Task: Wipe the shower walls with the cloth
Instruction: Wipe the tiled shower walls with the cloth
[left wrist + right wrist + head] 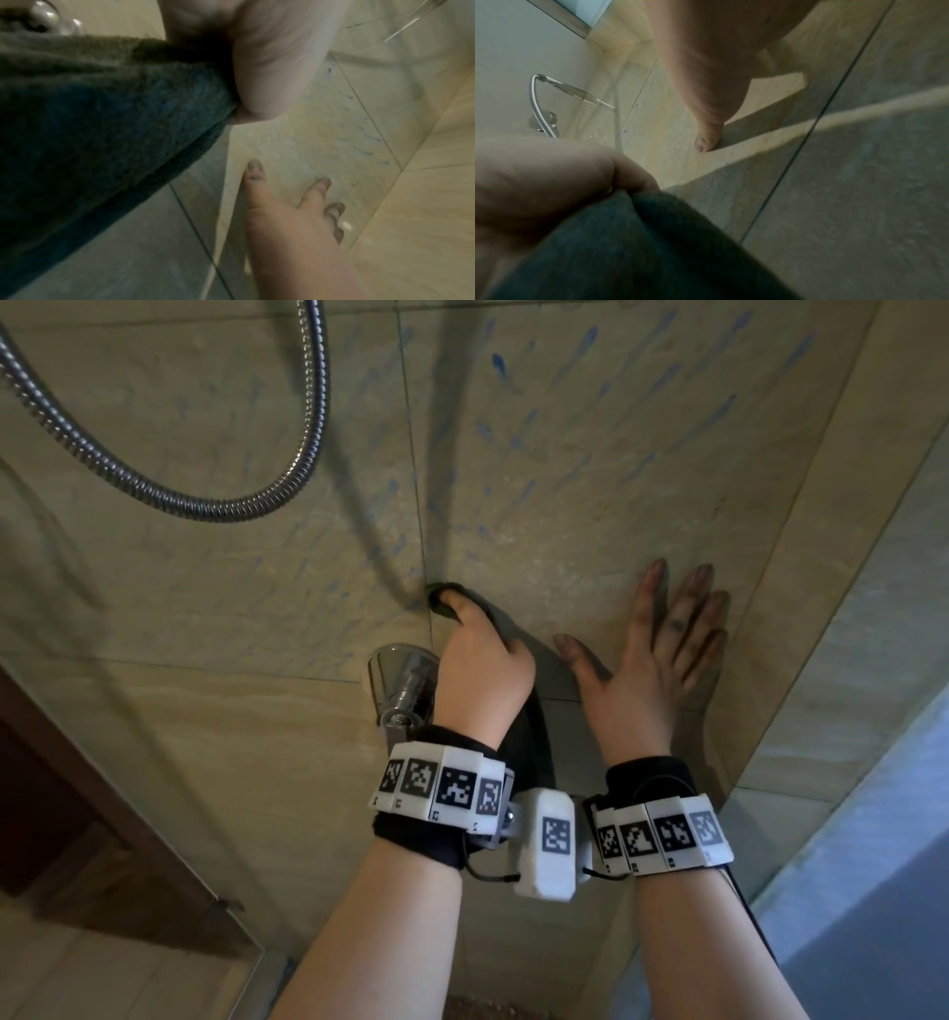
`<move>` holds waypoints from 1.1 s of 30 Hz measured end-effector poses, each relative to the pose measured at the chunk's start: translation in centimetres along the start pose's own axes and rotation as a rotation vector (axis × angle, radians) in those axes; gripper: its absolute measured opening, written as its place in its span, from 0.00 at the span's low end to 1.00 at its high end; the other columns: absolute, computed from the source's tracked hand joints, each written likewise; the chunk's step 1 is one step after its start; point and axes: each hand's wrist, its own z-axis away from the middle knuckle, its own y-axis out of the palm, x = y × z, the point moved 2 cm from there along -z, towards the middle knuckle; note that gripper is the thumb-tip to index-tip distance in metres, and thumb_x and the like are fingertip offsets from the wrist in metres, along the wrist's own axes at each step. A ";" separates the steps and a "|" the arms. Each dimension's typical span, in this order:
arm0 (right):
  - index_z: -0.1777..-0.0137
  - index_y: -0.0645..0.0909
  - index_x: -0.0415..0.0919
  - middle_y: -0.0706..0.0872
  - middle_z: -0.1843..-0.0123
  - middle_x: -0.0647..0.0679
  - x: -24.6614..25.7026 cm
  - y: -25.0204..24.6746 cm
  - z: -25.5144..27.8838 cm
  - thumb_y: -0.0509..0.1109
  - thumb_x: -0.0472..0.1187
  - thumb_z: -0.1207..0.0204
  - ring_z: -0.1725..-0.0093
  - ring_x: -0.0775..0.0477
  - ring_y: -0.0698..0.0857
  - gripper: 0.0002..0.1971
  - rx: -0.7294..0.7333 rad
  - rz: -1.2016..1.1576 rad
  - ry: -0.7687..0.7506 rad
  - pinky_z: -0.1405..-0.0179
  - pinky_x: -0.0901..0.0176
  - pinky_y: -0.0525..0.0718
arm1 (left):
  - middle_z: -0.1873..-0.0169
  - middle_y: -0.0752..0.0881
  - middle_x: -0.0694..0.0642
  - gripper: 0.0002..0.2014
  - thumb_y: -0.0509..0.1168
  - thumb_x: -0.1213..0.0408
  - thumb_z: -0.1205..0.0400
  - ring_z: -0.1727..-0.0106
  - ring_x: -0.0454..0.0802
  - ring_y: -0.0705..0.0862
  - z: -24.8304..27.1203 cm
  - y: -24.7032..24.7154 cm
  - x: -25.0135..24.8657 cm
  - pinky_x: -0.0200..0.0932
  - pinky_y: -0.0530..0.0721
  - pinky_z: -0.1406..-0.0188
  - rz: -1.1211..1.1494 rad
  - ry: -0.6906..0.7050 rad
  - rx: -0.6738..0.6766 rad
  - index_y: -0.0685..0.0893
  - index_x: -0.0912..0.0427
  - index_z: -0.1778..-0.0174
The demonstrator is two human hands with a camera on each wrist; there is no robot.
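Observation:
A dark cloth [531, 742] hangs down the beige tiled shower wall [590, 516], which carries blue streaks. My left hand [480, 665] grips the cloth's upper part and holds it against the wall at a tile joint, just above the chrome fitting. In the left wrist view the cloth [102, 132] bunches under my left hand [267, 67]. My right hand [667, 644] lies flat on the wall to the right of the cloth, fingers spread and smudged dark, holding nothing. The right wrist view shows my right hand [706, 85], thumb on the tile, beside the cloth [641, 253].
A chrome shower hose [215, 508] loops across the upper left wall. A chrome valve fitting [405, 685] juts out just left of my left wrist. The wall corner and a pale side panel [873, 814] stand at the right. Dark wood [77, 814] shows lower left.

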 end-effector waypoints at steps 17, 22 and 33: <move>0.17 0.33 0.51 0.36 0.15 0.36 0.0 0.7 0.7 0.64 0.64 0.23 0.18 0.35 0.35 0.48 0.026 -0.003 0.020 0.24 0.47 0.25 | 0.48 0.84 0.65 0.40 0.57 0.69 0.18 0.53 0.57 0.84 0.5 -1.1 0.9 0.48 0.83 0.60 -0.075 0.036 -0.002 0.36 0.66 0.18; 0.19 0.30 0.53 0.35 0.15 0.37 0.0 0.6 0.7 0.62 0.65 0.23 0.18 0.35 0.34 0.48 0.046 0.007 0.022 0.24 0.46 0.24 | 0.50 0.83 0.61 0.39 0.57 0.69 0.17 0.53 0.52 0.83 0.9 -0.4 1.2 0.42 0.78 0.60 0.049 -0.062 0.063 0.37 0.66 0.18; 0.16 0.37 0.48 0.39 0.15 0.35 0.0 0.5 0.8 0.64 0.63 0.22 0.18 0.32 0.38 0.47 0.010 0.036 0.019 0.21 0.37 0.35 | 0.43 0.82 0.64 0.40 0.57 0.71 0.18 0.50 0.58 0.84 -1.3 -2.6 -0.3 0.49 0.84 0.55 -0.025 0.101 -0.066 0.36 0.61 0.17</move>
